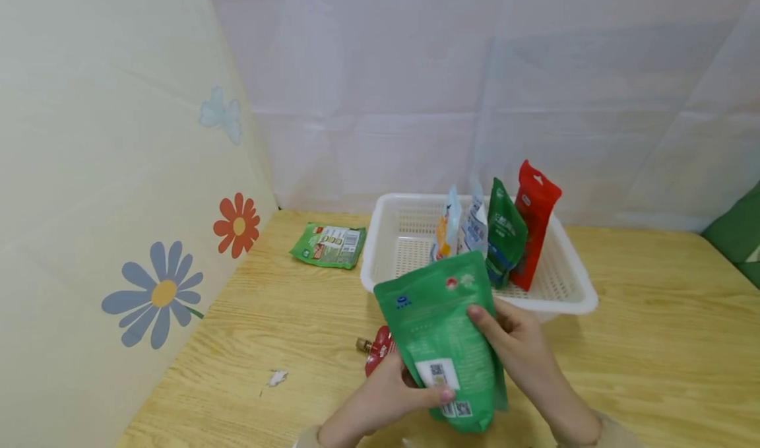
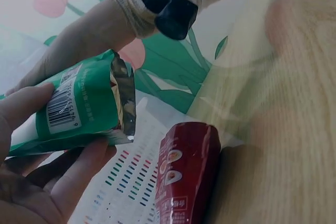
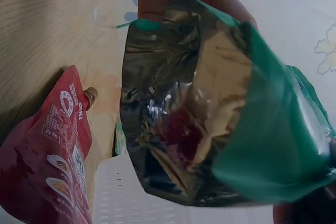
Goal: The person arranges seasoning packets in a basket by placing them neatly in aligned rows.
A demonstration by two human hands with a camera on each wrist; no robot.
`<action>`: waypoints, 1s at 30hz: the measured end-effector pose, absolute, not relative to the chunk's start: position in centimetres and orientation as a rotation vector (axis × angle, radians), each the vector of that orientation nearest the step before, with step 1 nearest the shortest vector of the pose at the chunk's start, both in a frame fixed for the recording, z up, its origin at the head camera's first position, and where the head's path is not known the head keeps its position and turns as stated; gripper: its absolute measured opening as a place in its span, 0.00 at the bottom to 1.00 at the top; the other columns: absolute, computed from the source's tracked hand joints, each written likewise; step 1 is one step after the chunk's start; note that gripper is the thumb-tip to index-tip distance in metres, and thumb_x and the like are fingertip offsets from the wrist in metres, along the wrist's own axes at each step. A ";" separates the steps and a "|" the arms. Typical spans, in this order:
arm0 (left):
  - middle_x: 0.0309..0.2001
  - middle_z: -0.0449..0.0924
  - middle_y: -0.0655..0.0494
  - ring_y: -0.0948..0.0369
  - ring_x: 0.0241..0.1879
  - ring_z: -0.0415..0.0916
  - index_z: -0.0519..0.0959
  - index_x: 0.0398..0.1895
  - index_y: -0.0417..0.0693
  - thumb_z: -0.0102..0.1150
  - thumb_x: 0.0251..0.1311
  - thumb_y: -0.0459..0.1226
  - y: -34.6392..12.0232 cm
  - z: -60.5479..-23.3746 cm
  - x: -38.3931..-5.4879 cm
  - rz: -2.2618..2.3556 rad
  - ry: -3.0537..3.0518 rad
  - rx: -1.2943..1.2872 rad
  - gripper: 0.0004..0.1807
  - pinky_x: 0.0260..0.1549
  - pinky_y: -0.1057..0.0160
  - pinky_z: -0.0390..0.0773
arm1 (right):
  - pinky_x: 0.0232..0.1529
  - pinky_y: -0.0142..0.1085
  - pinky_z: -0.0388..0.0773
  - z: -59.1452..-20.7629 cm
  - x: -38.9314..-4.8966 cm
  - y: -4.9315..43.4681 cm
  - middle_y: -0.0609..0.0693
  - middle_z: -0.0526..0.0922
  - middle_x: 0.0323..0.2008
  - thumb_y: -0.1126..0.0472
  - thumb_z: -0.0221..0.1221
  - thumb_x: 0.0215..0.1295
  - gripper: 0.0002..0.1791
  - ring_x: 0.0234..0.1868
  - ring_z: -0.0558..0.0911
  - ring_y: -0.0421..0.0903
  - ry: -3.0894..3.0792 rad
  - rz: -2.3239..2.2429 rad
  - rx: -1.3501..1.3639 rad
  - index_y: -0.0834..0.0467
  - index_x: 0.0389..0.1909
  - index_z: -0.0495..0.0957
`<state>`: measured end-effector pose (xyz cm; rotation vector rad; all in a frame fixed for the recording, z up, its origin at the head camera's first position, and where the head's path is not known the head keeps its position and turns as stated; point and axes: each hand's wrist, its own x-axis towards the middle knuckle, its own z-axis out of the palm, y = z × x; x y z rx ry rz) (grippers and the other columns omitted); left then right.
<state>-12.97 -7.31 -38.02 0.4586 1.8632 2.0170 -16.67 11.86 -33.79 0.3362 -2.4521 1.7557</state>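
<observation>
A green stand-up pouch (image 1: pixel 436 336) is held up in front of the basket, its printed back with white label toward the head camera. My left hand (image 1: pixel 388 395) grips its lower left side, thumb across the front. On the upper right edge, my right hand (image 1: pixel 525 346) pinches it with the thumb in front. The right wrist view shows the pouch's shiny silvery base (image 3: pixel 163 103). Partly hidden behind the left hand, a dark red spouted pouch (image 1: pixel 380 349) lies on the table.
Behind the hands is a white plastic basket (image 1: pixel 584 299). Inside stand a light blue bag (image 1: pixel 449 227), a whitish bag (image 1: pixel 475 227), a dark green bag (image 1: pixel 505 227) and a red bag (image 1: pixel 536 217). Left of it lies a flat green packet (image 1: pixel 330 245). A white scrap (image 1: pixel 277 377) lies nearer.
</observation>
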 end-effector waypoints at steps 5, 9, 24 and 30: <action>0.49 0.81 0.51 0.65 0.44 0.80 0.68 0.60 0.52 0.65 0.57 0.39 -7.2 -38.2 -12.8 2.025 1.897 0.396 0.27 0.44 0.71 0.79 | 0.27 0.32 0.80 -33.9 -17.0 11.9 0.50 0.86 0.29 0.58 0.51 0.71 0.19 0.26 0.81 0.33 -2.528 1.737 0.385 0.69 0.52 0.77; 0.48 0.81 0.47 0.64 0.43 0.80 0.70 0.59 0.46 0.65 0.57 0.38 -7.2 -38.4 -12.9 2.088 1.894 0.325 0.26 0.40 0.70 0.80 | 0.27 0.31 0.79 -34.1 -17.2 12.1 0.59 0.85 0.36 0.60 0.50 0.72 0.19 0.28 0.78 0.30 -2.569 1.685 0.512 0.68 0.56 0.74; 0.42 0.82 0.38 0.64 0.31 0.82 0.73 0.51 0.31 0.64 0.56 0.36 -8.4 -37.8 -13.7 2.286 2.023 0.091 0.23 0.33 0.63 0.85 | 0.44 0.29 0.80 -36.9 -17.7 13.0 0.70 0.77 0.54 0.54 0.55 0.67 0.33 0.53 0.80 0.61 -2.857 1.754 0.774 0.73 0.64 0.62; 0.44 0.81 0.37 0.62 0.33 0.83 0.71 0.54 0.32 0.64 0.57 0.36 -8.4 -37.8 -13.6 2.309 2.002 0.083 0.25 0.34 0.62 0.85 | 0.47 0.33 0.82 -37.9 -17.5 12.6 0.74 0.73 0.57 0.58 0.56 0.67 0.35 0.55 0.78 0.64 -2.777 1.899 0.848 0.76 0.65 0.58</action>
